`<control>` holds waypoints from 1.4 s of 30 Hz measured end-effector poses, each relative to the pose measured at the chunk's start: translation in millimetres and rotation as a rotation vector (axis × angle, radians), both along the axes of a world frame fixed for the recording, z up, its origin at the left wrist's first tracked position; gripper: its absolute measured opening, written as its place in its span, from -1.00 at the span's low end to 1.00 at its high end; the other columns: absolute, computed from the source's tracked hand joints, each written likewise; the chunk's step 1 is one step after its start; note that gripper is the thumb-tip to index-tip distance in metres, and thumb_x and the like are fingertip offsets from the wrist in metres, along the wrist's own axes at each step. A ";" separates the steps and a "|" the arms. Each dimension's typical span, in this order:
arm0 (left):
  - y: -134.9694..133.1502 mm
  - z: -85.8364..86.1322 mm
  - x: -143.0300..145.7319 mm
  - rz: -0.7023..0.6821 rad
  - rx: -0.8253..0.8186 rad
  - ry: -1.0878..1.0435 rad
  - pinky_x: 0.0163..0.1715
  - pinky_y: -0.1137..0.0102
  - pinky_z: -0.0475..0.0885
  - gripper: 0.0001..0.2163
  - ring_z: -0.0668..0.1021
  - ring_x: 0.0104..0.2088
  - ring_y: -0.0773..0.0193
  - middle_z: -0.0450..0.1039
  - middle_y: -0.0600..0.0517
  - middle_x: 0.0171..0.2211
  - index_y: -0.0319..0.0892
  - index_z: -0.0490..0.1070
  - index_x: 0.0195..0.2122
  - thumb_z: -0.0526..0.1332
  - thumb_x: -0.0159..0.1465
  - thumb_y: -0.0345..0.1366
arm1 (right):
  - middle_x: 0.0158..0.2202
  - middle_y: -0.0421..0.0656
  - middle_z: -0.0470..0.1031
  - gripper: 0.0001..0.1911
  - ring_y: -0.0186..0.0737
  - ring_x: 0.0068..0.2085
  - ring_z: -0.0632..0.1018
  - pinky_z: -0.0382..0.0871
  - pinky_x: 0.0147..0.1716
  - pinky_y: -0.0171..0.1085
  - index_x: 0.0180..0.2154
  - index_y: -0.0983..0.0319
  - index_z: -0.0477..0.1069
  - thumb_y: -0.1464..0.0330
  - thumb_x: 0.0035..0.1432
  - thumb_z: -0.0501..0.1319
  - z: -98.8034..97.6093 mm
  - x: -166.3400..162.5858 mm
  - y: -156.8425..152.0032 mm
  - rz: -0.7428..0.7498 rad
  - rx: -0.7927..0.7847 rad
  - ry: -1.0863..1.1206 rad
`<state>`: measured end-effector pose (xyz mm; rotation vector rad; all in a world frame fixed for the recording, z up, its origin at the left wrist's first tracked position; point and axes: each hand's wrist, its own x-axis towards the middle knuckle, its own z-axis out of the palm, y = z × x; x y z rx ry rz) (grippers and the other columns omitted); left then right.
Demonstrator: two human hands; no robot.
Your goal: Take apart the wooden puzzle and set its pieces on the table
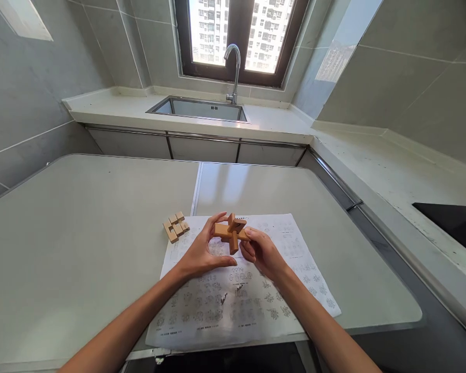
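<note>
Both the left forearm point(140, 313) and the right forearm point(320, 321) are seen closest in the head view, bare and stretched up from the bottom edge. Between the hands, a wooden burr puzzle point(234, 243) made of crossed brown sticks is held up above a big printed paper sheet point(248, 311). Its right end is pinched by the right hand point(267, 254), with the grip closed by thumb and finger. The grip of the left hand point(200, 255) is spread wide: the fingers are curved around the left end, and the thumb is kept well apart, below the puzzle. Whether the left end is touched by those fingers cannot be told.

Rows of small pictures are printed on the sheet, and two small dark marks can be seen on it. By its top left corner, a flat wooden block puzzle point(176, 227) is set down. All this is carried by a pale table point(81, 233). Behind it, a metal sink point(202, 110) and a shiny tap point(237, 67) are set in a white counter point(108, 108). Tall buildings are seen through the dark-framed window point(238, 31).
</note>
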<state>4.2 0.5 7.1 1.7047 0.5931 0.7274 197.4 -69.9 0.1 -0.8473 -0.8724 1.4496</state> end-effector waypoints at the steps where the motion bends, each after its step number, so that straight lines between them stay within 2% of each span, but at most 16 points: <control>1: -0.7 1.7 0.1 0.007 0.022 -0.001 0.32 0.01 0.28 0.01 0.44 0.30 -0.14 0.32 -0.19 0.35 0.02 0.11 0.40 0.61 -0.02 -0.09 | -0.67 -0.35 0.17 -0.53 -0.40 -0.65 0.19 -0.02 -0.59 -0.29 -0.55 0.17 0.22 0.09 0.30 0.27 0.0 -0.7 -0.3 0.021 -0.006 0.002; 6: -6.0 10.1 0.5 0.029 0.111 0.002 0.28 0.06 0.36 -0.17 0.54 0.20 -0.12 0.51 -0.15 0.18 -0.09 0.26 0.31 0.58 0.03 -0.19 | -0.68 -0.40 0.08 -0.50 -0.42 -0.65 0.13 -0.04 -0.59 -0.30 -0.55 0.15 0.17 0.06 0.26 0.30 1.3 -2.0 -2.0 0.120 -0.035 -0.004; 10: -7.5 12.1 0.6 0.040 0.139 0.011 0.29 0.06 0.36 -0.19 0.54 0.19 -0.13 0.53 -0.14 0.16 -0.11 0.28 0.31 0.55 0.05 -0.19 | -0.68 -0.43 -0.01 -0.47 -0.43 -0.64 0.03 -0.12 -0.59 -0.31 -0.55 0.14 0.11 0.02 0.24 0.30 2.1 -1.2 -2.5 0.168 -0.053 -0.021; 16: -6.8 12.9 -0.7 0.067 0.173 0.051 0.27 0.06 0.37 -0.19 0.55 0.17 -0.14 0.55 -0.14 0.13 -0.14 0.31 0.29 0.55 0.02 -0.19 | -0.68 -0.42 -0.03 -0.45 -0.41 -0.63 0.00 -0.14 -0.58 -0.30 -0.55 0.12 0.07 -0.02 0.22 0.28 4.2 -3.6 -3.4 0.137 -0.048 -0.069; 20: -8.4 14.6 -1.6 0.093 0.184 0.033 0.27 0.08 0.37 -0.19 0.54 0.18 -0.13 0.54 -0.14 0.15 -0.12 0.30 0.29 0.57 0.02 -0.16 | -0.67 -0.41 -0.02 -0.45 -0.39 -0.62 0.02 -0.08 -0.57 -0.30 -0.55 0.12 0.07 -0.02 0.26 0.25 3.9 -4.3 -3.6 0.112 -0.034 -0.111; 24: -4.7 13.5 -2.7 0.036 0.046 0.026 0.30 0.08 0.34 -0.20 0.49 0.25 -0.12 0.46 -0.17 0.25 -0.08 0.28 0.32 0.54 0.10 -0.10 | -0.65 -0.40 0.02 -0.47 -0.39 -0.62 0.05 -0.07 -0.56 -0.29 -0.53 0.13 0.08 0.01 0.31 0.23 -0.4 -4.2 -3.7 0.036 -0.022 -0.162; 28: 2.7 12.8 -5.1 0.012 -0.210 -0.019 0.21 0.07 0.41 -0.15 0.48 0.26 -0.17 0.30 -0.20 0.38 -0.06 0.20 0.40 0.42 0.17 0.14 | -0.60 -0.35 0.19 -0.53 -0.34 -0.56 0.16 0.01 -0.51 -0.28 -0.48 0.15 0.20 0.03 0.36 0.21 -2.9 -5.5 -5.9 -0.124 0.040 -0.379; 31: 6.3 12.2 -6.4 0.017 -0.277 0.032 0.22 0.07 0.38 -0.21 0.47 0.25 -0.19 0.41 -0.18 0.30 -0.10 0.28 0.37 0.33 0.22 0.22 | -0.58 -0.31 0.23 -0.53 -0.30 -0.52 0.22 0.08 -0.48 -0.26 -0.47 0.14 0.21 0.01 0.40 0.15 -3.4 -6.9 -8.0 -0.207 0.118 -0.591; 34: 7.7 9.9 -5.9 -0.012 -0.318 0.072 0.16 0.12 0.39 -0.29 0.52 0.17 -0.12 0.56 -0.13 0.11 -0.13 0.36 0.33 0.30 0.27 0.18 | -0.57 -0.30 0.22 -0.56 -0.28 -0.50 0.23 0.11 -0.46 -0.26 -0.46 0.14 0.22 0.04 0.42 0.12 -3.9 -8.2 -9.6 -0.232 0.161 -0.658; 37: 7.0 8.9 -4.1 -0.031 -0.363 0.080 -0.05 0.20 0.45 -0.34 0.60 -0.06 -0.01 0.62 -0.07 -0.12 -0.17 0.36 0.32 0.33 0.28 0.08 | -0.54 -0.29 0.23 -0.59 -0.26 -0.48 0.25 0.13 -0.45 -0.26 -0.45 0.14 0.25 0.08 0.42 0.12 -4.1 -9.2 -10.5 -0.270 0.193 -0.692; 39: 5.8 10.1 -2.7 -0.036 -0.381 0.033 -0.14 0.26 0.44 -0.34 0.59 -0.16 0.08 0.60 -0.05 -0.13 -0.18 0.35 0.31 0.35 0.26 0.02 | -0.52 -0.28 0.24 -0.60 -0.26 -0.46 0.26 0.14 -0.43 -0.26 -0.45 0.15 0.27 0.10 0.42 0.12 -4.3 -9.3 -10.3 -0.305 0.216 -0.725; 42: 4.5 12.7 -1.2 -0.043 -0.405 -0.069 -0.17 0.30 0.44 -0.29 0.58 -0.14 0.12 0.57 -0.10 -0.01 -0.17 0.33 0.31 0.42 0.18 -0.02 | -0.50 -0.28 0.25 -0.63 -0.26 -0.45 0.26 0.15 -0.41 -0.26 -0.44 0.15 0.28 0.15 0.41 0.13 -5.4 -8.4 -9.2 -0.344 0.246 -0.771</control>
